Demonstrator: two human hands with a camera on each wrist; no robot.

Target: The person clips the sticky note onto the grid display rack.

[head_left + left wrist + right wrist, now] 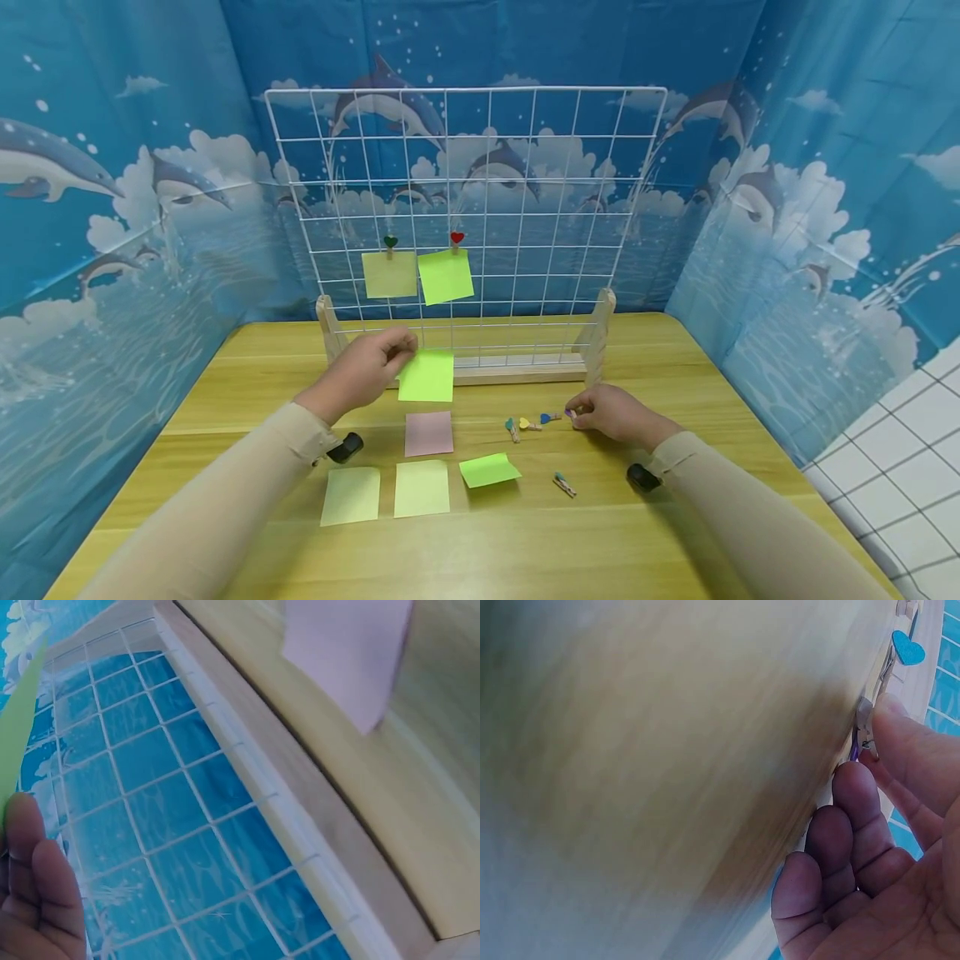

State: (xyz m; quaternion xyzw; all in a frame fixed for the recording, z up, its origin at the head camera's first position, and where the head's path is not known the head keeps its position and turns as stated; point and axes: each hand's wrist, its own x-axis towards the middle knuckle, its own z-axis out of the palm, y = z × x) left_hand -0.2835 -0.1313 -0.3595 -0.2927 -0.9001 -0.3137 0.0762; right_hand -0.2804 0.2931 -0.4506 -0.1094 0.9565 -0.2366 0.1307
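Observation:
In the head view my left hand (367,371) pinches a bright green sticky note (427,377) by its upper left corner, in front of the wire grid (525,275). The same note (19,724) shows at the edge of the left wrist view, above my fingertips. At the right, my right hand (617,412) pinches a small wooden clothespin with a purple heart (572,414) at the table surface. Beside it lie clothespins with a blue heart (549,417), a yellow heart (527,423) and a teal heart (512,428).
A pale yellow note (390,275) and a green note (446,277) hang clipped on the grid. A pink note (429,434), two pale yellow notes (351,496), a folded green note (489,471) and another clothespin (564,485) lie on the table (495,558). The grid stands in a wooden base (517,374).

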